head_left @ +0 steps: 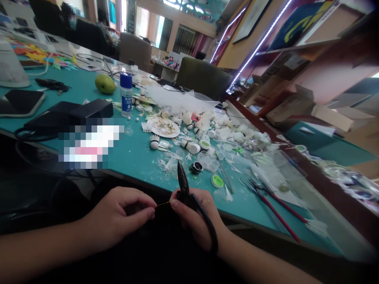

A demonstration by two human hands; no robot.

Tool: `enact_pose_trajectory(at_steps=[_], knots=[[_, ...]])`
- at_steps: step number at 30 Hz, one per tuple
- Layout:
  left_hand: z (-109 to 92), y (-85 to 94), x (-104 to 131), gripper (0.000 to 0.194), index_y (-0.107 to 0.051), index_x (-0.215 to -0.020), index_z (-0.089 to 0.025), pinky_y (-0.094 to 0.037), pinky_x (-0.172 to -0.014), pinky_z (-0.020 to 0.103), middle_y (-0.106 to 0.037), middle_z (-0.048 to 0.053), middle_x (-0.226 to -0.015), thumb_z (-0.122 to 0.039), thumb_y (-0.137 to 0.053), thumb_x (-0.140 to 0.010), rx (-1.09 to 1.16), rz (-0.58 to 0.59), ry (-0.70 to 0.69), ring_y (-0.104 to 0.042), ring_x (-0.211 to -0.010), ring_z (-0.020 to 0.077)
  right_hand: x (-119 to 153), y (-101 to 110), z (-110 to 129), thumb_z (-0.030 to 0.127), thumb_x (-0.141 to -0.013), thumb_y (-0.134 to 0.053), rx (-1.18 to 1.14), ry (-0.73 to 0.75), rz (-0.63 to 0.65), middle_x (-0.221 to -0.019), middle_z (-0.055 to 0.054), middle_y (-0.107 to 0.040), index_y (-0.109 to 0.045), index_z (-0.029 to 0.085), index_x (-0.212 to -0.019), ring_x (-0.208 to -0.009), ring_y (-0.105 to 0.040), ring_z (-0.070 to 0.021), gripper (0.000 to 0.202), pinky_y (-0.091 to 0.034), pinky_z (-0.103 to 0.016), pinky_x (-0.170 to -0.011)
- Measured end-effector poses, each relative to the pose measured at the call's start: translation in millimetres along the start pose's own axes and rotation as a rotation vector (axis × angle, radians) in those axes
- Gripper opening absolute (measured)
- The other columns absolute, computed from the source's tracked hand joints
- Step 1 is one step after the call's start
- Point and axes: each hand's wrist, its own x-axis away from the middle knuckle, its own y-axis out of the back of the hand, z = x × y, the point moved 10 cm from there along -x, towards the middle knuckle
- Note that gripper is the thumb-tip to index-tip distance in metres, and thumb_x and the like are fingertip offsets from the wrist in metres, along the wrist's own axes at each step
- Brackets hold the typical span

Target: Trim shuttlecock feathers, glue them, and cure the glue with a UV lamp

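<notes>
My left hand (121,215) pinches one end of a thin golden wire (163,204) between thumb and fingertips. The wire runs across to my right hand (204,217), where the thumb presses its other end against the fingers. That same hand also holds black scissors (182,179), their closed blades pointing up and away and one curved handle lying along the palm. Both hands are just off the table's near edge, above my dark clothing. Beyond them on the table are a small black ring-shaped part (196,167) and a round green-centred container (217,181).
On the green table (130,169) lie several shuttlecocks (154,142), loose feathers and plastic scraps. Red-handled pliers (275,211) lie at the right. Farther left are a blue-capped bottle (126,96), a green fruit (105,84), a black case (91,111) and a phone (20,103).
</notes>
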Motion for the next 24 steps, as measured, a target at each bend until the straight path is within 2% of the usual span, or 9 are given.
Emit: enact_pose_trajectory(at_steps=[3,6,9,16,20,24], knots=[[19.6,-3.9,2.4,0.010,-0.078,-0.083,-0.024,-0.050,-0.060,0.019,-0.076,-0.001,-0.074,-0.032,-0.071,-0.083,0.217,-0.006,0.210,-0.066,-0.066,0.0131,-0.4,-0.2,0.7,0.036,-0.092,-0.060,0.010,0.002,0.002,-0.053,0.005,-0.047,-0.062,0.015,-0.075,-0.048,-0.042,-0.0069,0.027,-0.033,-0.018,-0.045],[25.9,-9.9,4.5,0.008,-0.078,-0.083,-0.024,-0.043,-0.051,0.015,-0.075,-0.003,-0.070,-0.031,-0.074,-0.081,0.335,0.023,0.285,-0.057,-0.055,0.0077,-0.2,0.0,0.4,0.036,-0.092,-0.061,0.006,-0.008,0.001,-0.053,0.005,-0.047,-0.062,0.015,-0.074,-0.047,-0.041,-0.0066,0.027,-0.032,-0.017,-0.044],[25.9,-12.7,4.5,0.007,-0.078,-0.083,-0.025,-0.039,-0.048,0.014,-0.075,-0.002,-0.071,-0.031,-0.075,-0.082,0.410,0.048,0.293,-0.053,-0.050,0.0057,0.7,1.2,0.0,0.037,-0.092,-0.061,0.009,-0.015,-0.003,-0.053,0.005,-0.047,-0.062,0.016,-0.075,-0.047,-0.042,-0.0068,0.027,-0.032,-0.017,-0.044],[28.3,-11.0,1.7,0.009,-0.079,-0.082,-0.022,-0.043,-0.047,0.017,-0.075,0.000,-0.070,-0.031,-0.078,-0.079,0.502,0.035,0.280,-0.055,-0.048,0.0072,0.0,4.7,0.0,0.038,-0.091,-0.061,0.001,-0.023,-0.018,-0.051,0.005,-0.047,-0.062,0.016,-0.075,-0.045,-0.041,-0.0072,0.027,-0.031,-0.018,-0.042],[29.2,-13.1,2.6,0.016,-0.080,-0.091,-0.028,-0.050,-0.055,0.015,-0.079,-0.001,-0.079,-0.028,-0.082,-0.075,0.576,0.032,0.266,-0.063,-0.058,0.0082,-0.8,3.4,-1.6,0.036,-0.091,-0.062,-0.049,-0.024,-0.008,-0.050,0.006,-0.047,-0.064,0.016,-0.077,-0.044,-0.040,-0.0066,0.025,-0.030,-0.017,-0.042],[27.3,-21.9,8.4,0.020,-0.080,-0.099,-0.030,-0.053,-0.062,0.019,-0.080,0.001,-0.089,-0.030,-0.079,-0.079,0.509,0.120,0.293,-0.066,-0.066,0.0109,0.1,-0.2,-2.7,0.035,-0.091,-0.062,-0.037,-0.004,0.020,-0.053,0.006,-0.047,-0.065,0.016,-0.077,-0.046,-0.041,-0.0064,0.024,-0.030,-0.017,-0.043]])
